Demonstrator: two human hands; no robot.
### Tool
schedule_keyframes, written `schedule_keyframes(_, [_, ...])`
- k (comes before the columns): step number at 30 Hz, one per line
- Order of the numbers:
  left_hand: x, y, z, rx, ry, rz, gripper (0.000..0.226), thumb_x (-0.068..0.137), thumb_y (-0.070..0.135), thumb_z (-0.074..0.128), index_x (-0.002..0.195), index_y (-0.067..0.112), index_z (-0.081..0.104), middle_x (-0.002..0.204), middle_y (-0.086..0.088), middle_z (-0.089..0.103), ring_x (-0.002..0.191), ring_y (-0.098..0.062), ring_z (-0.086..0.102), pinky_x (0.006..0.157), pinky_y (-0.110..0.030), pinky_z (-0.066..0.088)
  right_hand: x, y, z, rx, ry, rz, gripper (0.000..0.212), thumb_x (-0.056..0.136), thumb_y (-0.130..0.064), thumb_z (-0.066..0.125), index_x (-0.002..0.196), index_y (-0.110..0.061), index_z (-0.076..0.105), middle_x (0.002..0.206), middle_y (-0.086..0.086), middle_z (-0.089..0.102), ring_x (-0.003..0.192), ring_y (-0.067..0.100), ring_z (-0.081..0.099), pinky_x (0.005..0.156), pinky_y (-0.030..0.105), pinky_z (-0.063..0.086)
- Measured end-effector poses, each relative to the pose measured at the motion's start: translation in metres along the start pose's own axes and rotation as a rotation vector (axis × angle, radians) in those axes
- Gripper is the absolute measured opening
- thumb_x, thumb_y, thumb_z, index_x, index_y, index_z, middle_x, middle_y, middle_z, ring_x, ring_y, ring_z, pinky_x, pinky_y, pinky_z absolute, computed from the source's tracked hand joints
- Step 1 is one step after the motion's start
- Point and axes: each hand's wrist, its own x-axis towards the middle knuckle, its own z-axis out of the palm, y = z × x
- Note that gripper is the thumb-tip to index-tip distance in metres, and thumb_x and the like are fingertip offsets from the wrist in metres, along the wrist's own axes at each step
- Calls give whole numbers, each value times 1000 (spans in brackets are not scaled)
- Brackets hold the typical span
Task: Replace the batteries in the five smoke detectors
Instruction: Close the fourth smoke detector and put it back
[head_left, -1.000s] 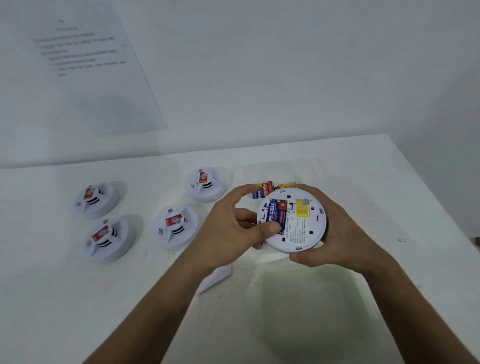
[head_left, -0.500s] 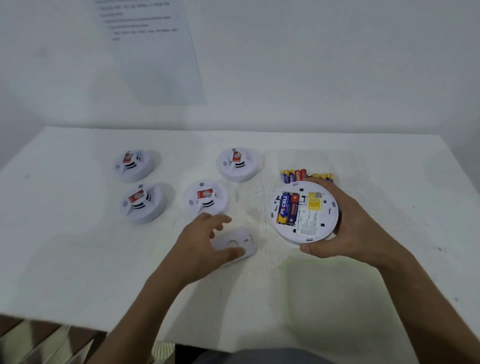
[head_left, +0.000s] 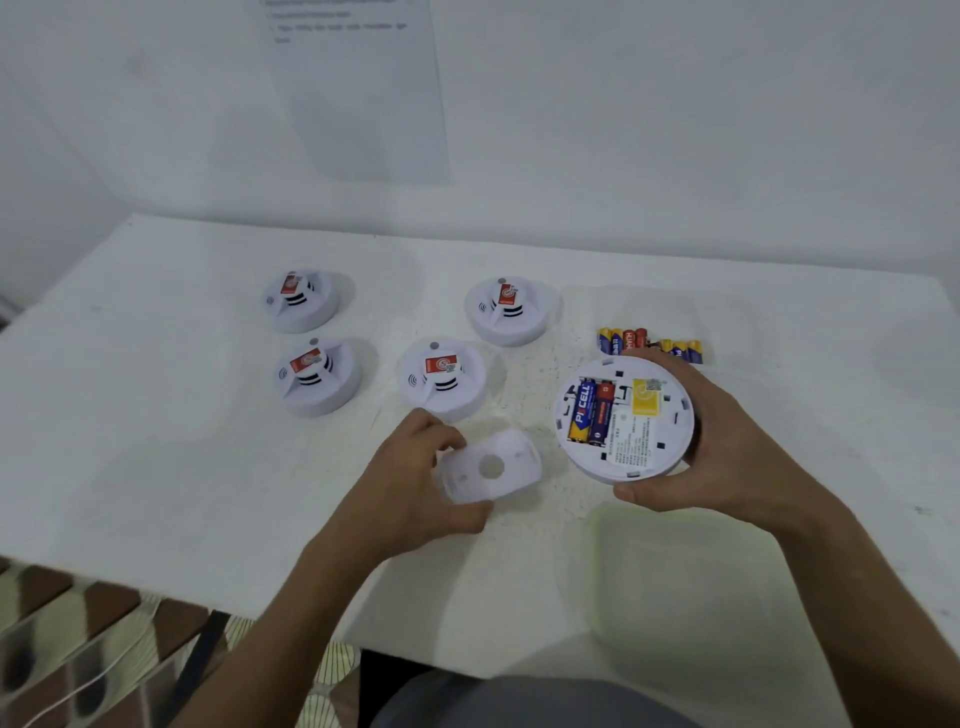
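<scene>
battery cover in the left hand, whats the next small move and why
Probably bring the battery cover, gripped by the left hand, across onto the open detector held by the right hand: two batteries already sit in its uncovered compartment.

the open smoke detector (head_left: 625, 419) sits in the right grip (head_left: 711, 441), white and round, back side up and tilted toward the camera, its bay showing two batteries (head_left: 591, 413) side by side, one blue and yellow, one red and blue, beside a yellow label. its white battery cover (head_left: 488, 472), with a round hole in the middle, is pinched in the left grip (head_left: 410, 478), just left of the detector. loose batteries (head_left: 650, 344) lie in a row just beyond the right grip. four closed white detectors (head_left: 444, 382) with red stickers stand beyond the left grip.
</scene>
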Motion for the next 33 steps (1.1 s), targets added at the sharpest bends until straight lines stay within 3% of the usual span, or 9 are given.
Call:
schedule_keyframes(3, [0,14,-25,-116,227,48,60,49,57,75,100,28,60,97,16,49,82,-2,51,68,-7,39,-3,-3,-2,1,19,8,101,47,-23,92,138,-27,47,129,-15,63,123,8,58,94,19,52])
schedule_keyframes(5, [7,30,-43,-139,290,120,58,52,54,77,101,29,60,98,13,51,83,-5,53,67,-7,38,-3,-5,-3,-7,17,5,98,50,-14,92,137,-28,48,127,-15,64,121,8,60,92,19,53])
schedule_keyframes(11, [33,86,-47,-264,20,335,57,54,32,92,104,28,65,106,10,53,100,-5,54,76,-6,37,-1,-13,4,-25,25,-27,96,51,-11,93,135,-27,49,127,-13,64,121,9,60,90,17,52])
schedule_keyframes(18, [53,89,-45,-143,-139,307,64,55,49,88,113,39,61,116,22,48,107,7,47,79,-1,34,-1,-13,1,-9,22,-17,96,54,1,95,136,-25,51,126,-11,64,120,13,61,93,27,55])
schedule_keyframes(22, [56,89,-50,-132,-188,300,67,58,55,84,118,41,59,120,24,49,110,3,49,81,-9,41,-1,-13,1,-5,36,-16,94,55,2,94,135,-23,52,126,-10,64,120,13,61,92,26,55])
schedule_keyframes(29, [54,92,-54,-324,-291,231,64,67,31,86,126,36,60,115,26,64,94,-6,67,81,-25,57,2,-17,0,-10,50,-42,93,55,-2,95,135,-25,53,124,-13,66,119,9,62,92,19,52])
schedule_keyframes(33, [56,91,-53,-456,-349,209,65,68,14,87,128,21,63,111,14,69,93,-9,70,79,-27,58,1,-20,-1,-9,57,-69,91,53,-2,95,131,-26,55,121,-11,68,116,10,64,90,19,53])
